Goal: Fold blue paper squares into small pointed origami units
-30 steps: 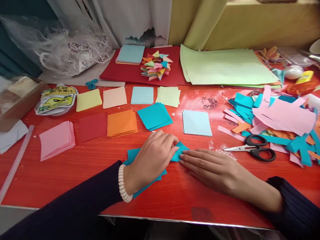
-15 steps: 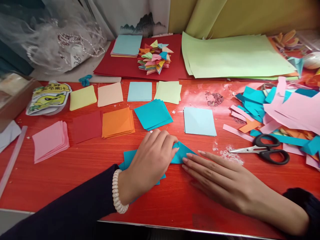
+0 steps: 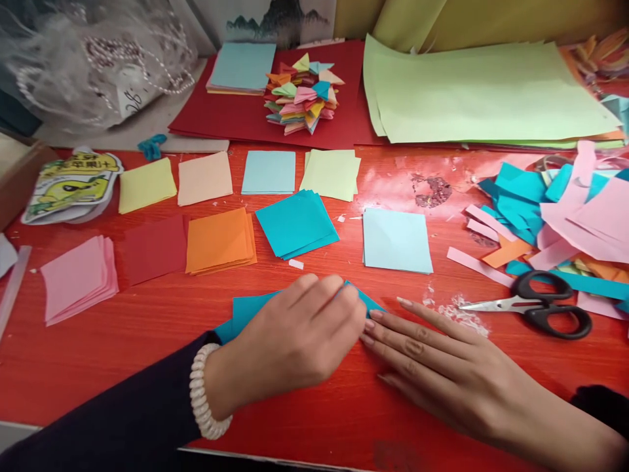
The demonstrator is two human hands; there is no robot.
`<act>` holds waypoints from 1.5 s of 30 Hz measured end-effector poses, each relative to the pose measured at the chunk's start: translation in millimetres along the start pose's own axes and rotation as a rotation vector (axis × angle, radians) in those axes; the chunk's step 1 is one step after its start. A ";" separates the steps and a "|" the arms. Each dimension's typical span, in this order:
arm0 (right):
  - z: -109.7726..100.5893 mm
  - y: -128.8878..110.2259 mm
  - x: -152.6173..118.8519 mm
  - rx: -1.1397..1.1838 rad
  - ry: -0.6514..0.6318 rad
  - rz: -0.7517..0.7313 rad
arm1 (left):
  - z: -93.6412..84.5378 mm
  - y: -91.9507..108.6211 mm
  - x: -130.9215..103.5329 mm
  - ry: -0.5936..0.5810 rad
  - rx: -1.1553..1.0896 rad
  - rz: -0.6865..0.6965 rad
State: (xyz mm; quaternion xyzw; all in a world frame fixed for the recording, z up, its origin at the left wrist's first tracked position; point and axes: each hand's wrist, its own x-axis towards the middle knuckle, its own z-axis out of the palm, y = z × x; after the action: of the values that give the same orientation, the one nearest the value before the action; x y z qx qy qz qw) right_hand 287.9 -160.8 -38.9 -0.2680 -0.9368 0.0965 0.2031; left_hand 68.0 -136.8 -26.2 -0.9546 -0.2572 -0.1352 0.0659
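A folded blue paper (image 3: 368,302) lies at the front middle of the red table, mostly covered by my hands. My left hand (image 3: 299,331) is closed over it, fingers curled and pressed on the paper; the fingertips are hidden. Stretched out flat, my right hand (image 3: 432,360) touches the paper's right corner with its fingertips. More blue sheets (image 3: 250,311) lie partly under my left hand and wrist. Behind my hands sit a blue paper stack (image 3: 297,225) and a light blue stack (image 3: 397,240).
Black-handled scissors (image 3: 545,305) lie at the right, near a pile of paper scraps (image 3: 525,196). Orange (image 3: 219,240), red (image 3: 156,249) and pink (image 3: 78,278) stacks are at the left. A colourful folded-paper ring (image 3: 302,95) sits at the back, beside large green sheets (image 3: 481,95).
My left hand has slid right along the folded paper toward my right fingertips, covering more of it. The view has shifted a little and come closer.
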 end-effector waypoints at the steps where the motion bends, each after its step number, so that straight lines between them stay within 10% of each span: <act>1: -0.2 0.2 -0.1 0.011 0.000 0.009 | -1.9 1.2 -1.5 0.016 -0.011 0.082; 10: 3.8 0.3 -3.6 0.055 0.000 0.070 | -10.0 6.1 -15.2 -0.025 0.044 0.219; 32: -2.4 -6.7 -16.0 -0.150 0.066 0.090 | -11.4 -8.0 -34.7 0.046 -0.130 0.075; 42: -10.1 -12.6 -6.8 -0.377 0.309 0.121 | -13.7 -35.6 -33.3 -0.136 -0.374 0.139; 45: -7.2 -12.1 2.4 -0.366 0.182 0.054 | -10.6 -39.5 -29.7 -0.136 -0.379 0.175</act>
State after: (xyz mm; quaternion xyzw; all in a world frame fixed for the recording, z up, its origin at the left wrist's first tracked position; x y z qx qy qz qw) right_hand 283.5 -169.2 -28.1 -0.3329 -0.9090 -0.0946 0.2321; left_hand 20.8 -118.9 -22.6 -0.9756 -0.1471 -0.1101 -0.1206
